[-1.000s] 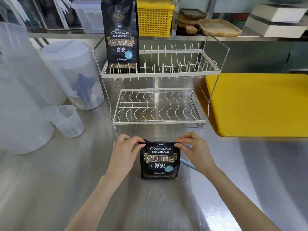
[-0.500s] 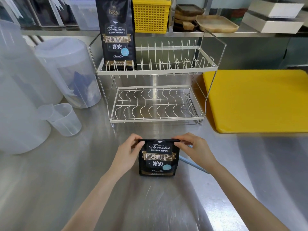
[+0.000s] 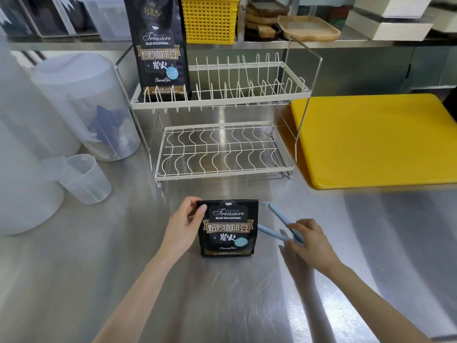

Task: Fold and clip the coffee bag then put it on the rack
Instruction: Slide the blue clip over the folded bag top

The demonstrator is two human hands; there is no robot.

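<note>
- Since the earlier frame the right hand point(image 3: 310, 240) has left the bag's top and gone to the clip point(image 3: 279, 222) lying on the surface point(image 3: 123, 256) just right of the bag; the left hand point(image 3: 184, 226) has stayed on the bag.
- The bag point(image 3: 228, 227) stands upright near the middle of the surface, towards its front edge, with its top folded down.
- The left fingers point(image 3: 201, 208) pinch the bag's top left corner and hold the fold.
- The right fingers lie over the near end of the clip; whether they have closed on it I cannot tell. The clip's arms are spread.
- The rack point(image 3: 220, 100) stands behind, well apart from the bag. A second bag point(image 3: 160, 45) stands at the left of its upper tier.
- Progress, as I judge it: folding is done; clipping and placing on the rack remain.
</note>
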